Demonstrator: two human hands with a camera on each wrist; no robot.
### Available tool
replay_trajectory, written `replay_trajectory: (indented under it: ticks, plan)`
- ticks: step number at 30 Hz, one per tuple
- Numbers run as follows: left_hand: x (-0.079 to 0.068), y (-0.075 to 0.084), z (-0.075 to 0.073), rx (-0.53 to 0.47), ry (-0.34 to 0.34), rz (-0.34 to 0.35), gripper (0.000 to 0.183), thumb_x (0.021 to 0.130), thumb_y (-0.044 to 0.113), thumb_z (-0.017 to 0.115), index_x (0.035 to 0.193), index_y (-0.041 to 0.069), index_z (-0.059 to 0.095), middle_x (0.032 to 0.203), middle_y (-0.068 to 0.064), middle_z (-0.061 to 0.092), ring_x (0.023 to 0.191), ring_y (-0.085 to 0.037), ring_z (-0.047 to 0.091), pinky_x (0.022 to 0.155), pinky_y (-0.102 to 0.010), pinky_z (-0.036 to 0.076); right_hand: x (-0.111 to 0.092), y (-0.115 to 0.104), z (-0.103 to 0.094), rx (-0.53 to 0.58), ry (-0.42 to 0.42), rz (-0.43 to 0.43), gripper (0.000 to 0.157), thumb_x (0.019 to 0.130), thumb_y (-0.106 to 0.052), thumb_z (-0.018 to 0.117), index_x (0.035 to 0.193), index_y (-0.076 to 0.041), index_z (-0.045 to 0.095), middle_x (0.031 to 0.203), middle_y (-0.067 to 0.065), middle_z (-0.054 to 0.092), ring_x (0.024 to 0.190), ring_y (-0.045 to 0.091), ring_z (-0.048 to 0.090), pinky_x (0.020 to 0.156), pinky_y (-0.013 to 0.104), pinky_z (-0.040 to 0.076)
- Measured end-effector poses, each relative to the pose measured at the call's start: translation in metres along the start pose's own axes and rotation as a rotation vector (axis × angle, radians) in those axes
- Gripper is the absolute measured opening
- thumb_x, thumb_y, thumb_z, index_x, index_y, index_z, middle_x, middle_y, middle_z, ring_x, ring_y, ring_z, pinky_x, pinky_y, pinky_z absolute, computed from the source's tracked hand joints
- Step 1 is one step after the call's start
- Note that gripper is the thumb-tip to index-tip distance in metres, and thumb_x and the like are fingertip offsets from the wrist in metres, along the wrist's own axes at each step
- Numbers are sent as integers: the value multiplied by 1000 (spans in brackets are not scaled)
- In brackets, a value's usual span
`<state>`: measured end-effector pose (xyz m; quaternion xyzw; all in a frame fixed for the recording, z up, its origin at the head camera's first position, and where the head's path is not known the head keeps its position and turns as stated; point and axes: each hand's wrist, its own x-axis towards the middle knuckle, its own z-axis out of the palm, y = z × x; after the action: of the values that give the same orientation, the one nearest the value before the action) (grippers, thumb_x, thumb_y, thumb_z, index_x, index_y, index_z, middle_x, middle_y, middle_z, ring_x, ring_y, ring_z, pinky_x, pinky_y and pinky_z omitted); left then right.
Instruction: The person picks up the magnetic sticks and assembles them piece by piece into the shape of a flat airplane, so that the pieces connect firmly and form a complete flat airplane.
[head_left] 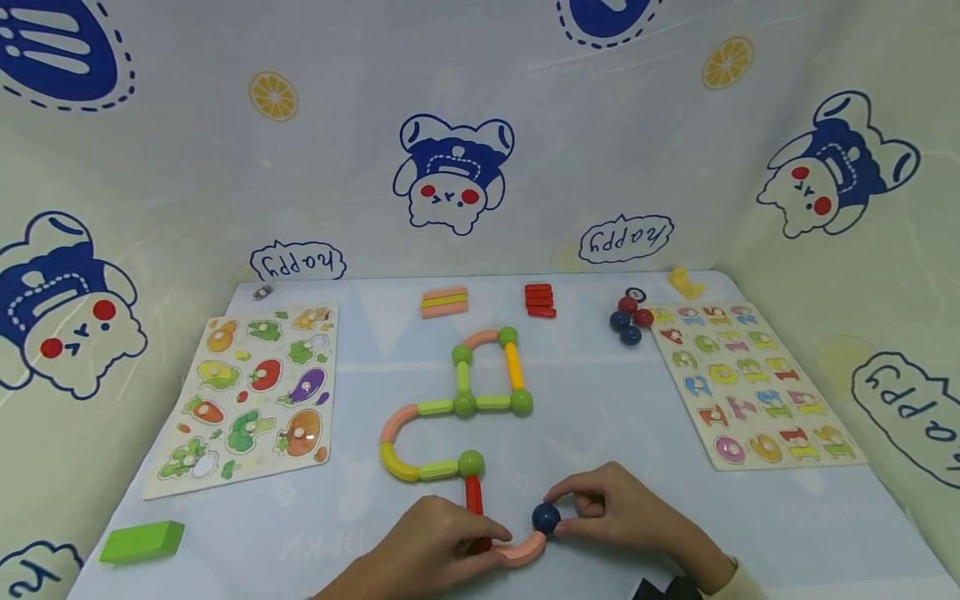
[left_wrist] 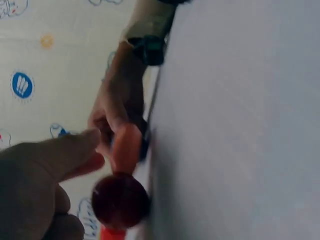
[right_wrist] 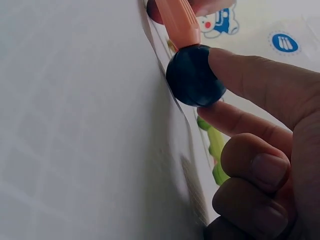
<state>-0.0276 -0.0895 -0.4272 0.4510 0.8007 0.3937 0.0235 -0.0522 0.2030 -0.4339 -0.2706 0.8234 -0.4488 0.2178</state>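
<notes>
The right hand (head_left: 618,510) has its grip nearly closed, thumb and index finger pinching a dark blue ball (right_wrist: 196,76) that touches one end of a pink curved stick (head_left: 525,552). The stick's other end meets a dark red ball (left_wrist: 120,201), low on the tabletop (head_left: 600,417) in front of the person. The left hand (head_left: 435,546) is just beside that stick, its grip partly open, thumb and index finger apart with nothing between them; whether they touch the stick, I cannot tell.

From the dark red ball, a straight red stick (head_left: 473,493) leads to a light green ball (head_left: 471,462) in a winding chain of sticks and balls. A vegetable puzzle board (head_left: 270,462) lies to the left, with a green block (head_left: 142,542) near its lower edge.
</notes>
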Motion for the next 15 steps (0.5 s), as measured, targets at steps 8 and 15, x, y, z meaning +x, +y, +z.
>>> replay_trajectory:
  ticks: [8,15]
  plan:
    - [33,16,6,174,41,117,13,91,32,61,93,26,72,58,25,46,50,18,31,45,-5,26,-2,3,-4,23,4,-18,22,82,-32,72,104,-27,69,54,-11,36,48,2,35,44,22,32]
    - [51,23,15,337,-11,97,18,86,38,66,94,23,70,58,22,45,49,11,31,44,-8,24,-3,5,-3,26,21,-58,22,83,-30,71,104,-26,69,55,-13,35,48,0,33,44,20,32]
